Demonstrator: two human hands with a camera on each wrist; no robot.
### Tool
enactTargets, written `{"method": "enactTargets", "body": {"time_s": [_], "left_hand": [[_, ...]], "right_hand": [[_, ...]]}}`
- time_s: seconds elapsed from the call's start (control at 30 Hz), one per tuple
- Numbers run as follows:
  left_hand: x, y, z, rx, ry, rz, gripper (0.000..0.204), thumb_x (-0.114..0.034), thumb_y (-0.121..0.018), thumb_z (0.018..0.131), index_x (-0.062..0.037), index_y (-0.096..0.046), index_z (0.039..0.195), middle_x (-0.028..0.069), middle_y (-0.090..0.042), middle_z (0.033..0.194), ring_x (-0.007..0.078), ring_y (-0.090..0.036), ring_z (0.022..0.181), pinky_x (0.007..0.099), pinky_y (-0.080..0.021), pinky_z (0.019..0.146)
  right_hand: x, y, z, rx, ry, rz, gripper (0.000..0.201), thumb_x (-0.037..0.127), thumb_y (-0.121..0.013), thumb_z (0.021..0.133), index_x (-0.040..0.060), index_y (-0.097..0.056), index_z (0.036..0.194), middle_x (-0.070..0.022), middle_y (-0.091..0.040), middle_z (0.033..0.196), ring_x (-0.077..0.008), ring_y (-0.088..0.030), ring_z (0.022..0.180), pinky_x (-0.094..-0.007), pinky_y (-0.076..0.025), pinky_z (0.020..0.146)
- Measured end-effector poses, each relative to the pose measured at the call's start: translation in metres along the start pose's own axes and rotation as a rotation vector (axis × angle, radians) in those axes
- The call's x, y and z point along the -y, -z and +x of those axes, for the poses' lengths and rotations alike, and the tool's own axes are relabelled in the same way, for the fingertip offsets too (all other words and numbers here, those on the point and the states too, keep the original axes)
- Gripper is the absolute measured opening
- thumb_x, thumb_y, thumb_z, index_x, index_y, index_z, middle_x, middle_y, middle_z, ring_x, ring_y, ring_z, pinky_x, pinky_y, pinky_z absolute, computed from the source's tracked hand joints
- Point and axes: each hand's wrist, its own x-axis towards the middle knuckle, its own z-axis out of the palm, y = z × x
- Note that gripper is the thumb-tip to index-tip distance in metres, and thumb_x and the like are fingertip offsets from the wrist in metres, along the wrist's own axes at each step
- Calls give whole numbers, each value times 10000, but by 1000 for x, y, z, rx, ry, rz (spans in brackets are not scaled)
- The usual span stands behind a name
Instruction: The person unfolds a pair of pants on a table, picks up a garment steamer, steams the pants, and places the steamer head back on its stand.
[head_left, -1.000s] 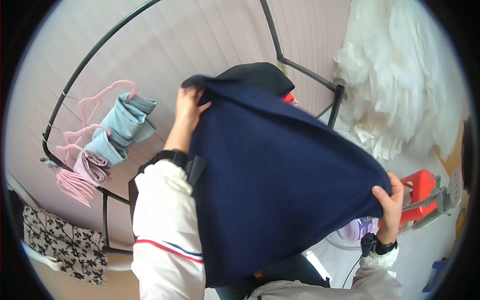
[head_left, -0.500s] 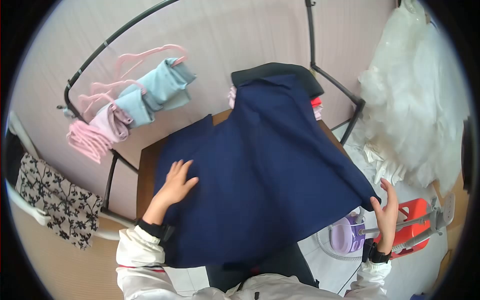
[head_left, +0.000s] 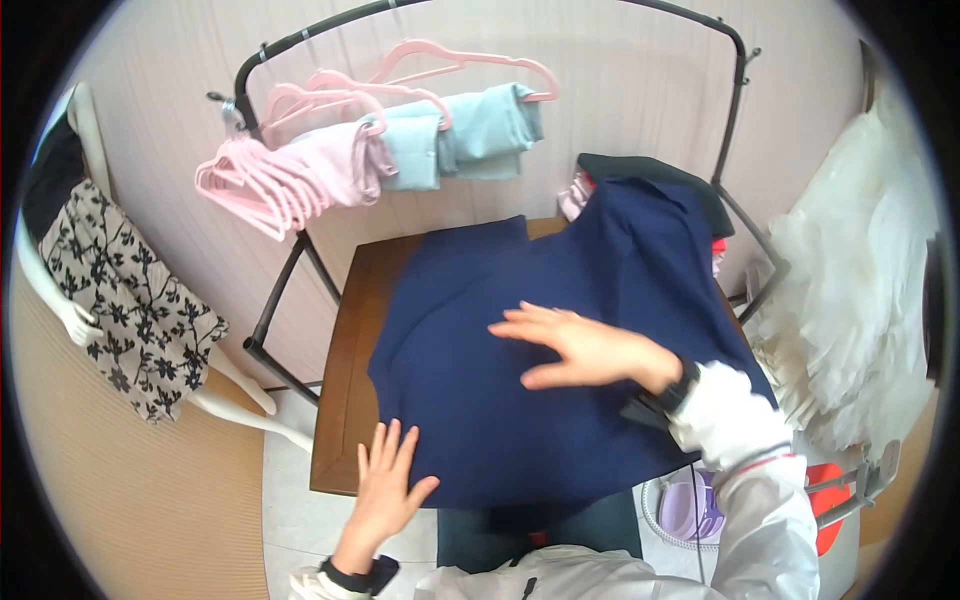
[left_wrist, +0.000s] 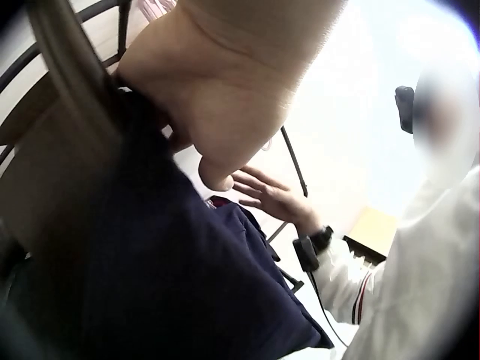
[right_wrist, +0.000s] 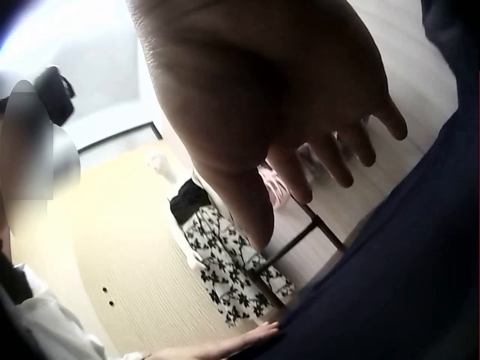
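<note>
A navy blue garment (head_left: 500, 420) lies spread over a brown wooden table (head_left: 345, 400), its far right part heaped in folds. At the cloth's near left edge, my left hand (head_left: 385, 495) rests with fingers spread and straight. My right hand (head_left: 580, 350) is over the middle of the cloth, palm down, fingers extended toward the left. In the right wrist view, the palm of the right hand (right_wrist: 277, 90) shows above the navy cloth (right_wrist: 390, 285), holding nothing. The left wrist view has the left hand (left_wrist: 217, 97) at the edge of the cloth (left_wrist: 202, 262).
Behind the table, a black rack (head_left: 270, 300) carries pink hangers (head_left: 260, 185) and folded light blue trousers (head_left: 490, 130). A dark folded pile (head_left: 650, 170) sits at the table's far right. A mannequin in a floral skirt (head_left: 130, 300) stands left; a white gown (head_left: 850, 290) and purple steamer (head_left: 690, 505) are right.
The navy garment has gone from being held up by both hands to lying on the table. My right hand let go of its right corner and moved left over the middle. The left hand moved to the near edge.
</note>
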Motion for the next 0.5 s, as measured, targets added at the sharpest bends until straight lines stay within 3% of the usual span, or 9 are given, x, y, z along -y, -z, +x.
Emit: {"method": "enactTargets", "body": {"time_s": [0.07, 0.2, 0.23, 0.3, 0.33, 0.5], "left_hand": [[0, -12, -5, -65, -1, 42, 723, -426, -637, 867, -73, -389, 1447, 234, -289, 1516, 403, -219, 1426, 621, -151, 1112], [1, -17, -5, -186, -12, 35, 677, -353, -673, 843, -84, -440, 1419, 202, -344, 1497, 376, -276, 1408, 599, -181, 1111], [4, -18, -4, -206, -19, 31, 680, -392, -667, 844, -94, -449, 1415, 196, -363, 1488, 369, -294, 1400, 601, -195, 1106], [9, -14, -3, -214, -25, 10, 675, -406, -658, 849, -100, -451, 1414, 192, -369, 1485, 367, -300, 1397, 602, -200, 1104], [14, -11, -1, -213, -37, -2, 671, -421, -649, 855, -106, -454, 1414, 188, -374, 1482, 366, -306, 1394, 602, -205, 1102], [52, 3, 12, -210, 3, 127, 682, -438, -654, 849, -136, -446, 1423, 149, -372, 1494, 346, -315, 1393, 615, -211, 1095]], "right_hand": [[-22, -13, 70, 30, 3, -104, 705, 390, -669, 863, 143, -382, 1458, -223, -330, 1507, -409, -227, 1430, -540, -207, 1139], [-58, -49, 197, 8, -211, -199, 724, 536, -602, 870, 232, -357, 1479, -214, -240, 1549, -408, -138, 1454, -619, -166, 1124], [-61, -59, 216, 17, -209, -207, 724, 536, -602, 870, 232, -357, 1479, -214, -240, 1549, -408, -138, 1454, -619, -166, 1124], [-63, -75, 249, 103, -402, -190, 779, 652, -528, 853, 268, -320, 1498, -199, -163, 1578, -449, -61, 1454, -666, -100, 1110], [-67, -84, 261, 184, -447, -214, 838, 737, -449, 837, 315, -225, 1525, -178, -49, 1600, -462, 50, 1450, -683, 5, 1099], [-85, -103, 305, 134, -476, -257, 862, 750, -395, 845, 330, -108, 1542, -144, 39, 1608, -430, 136, 1448, -689, 83, 1078]]}}
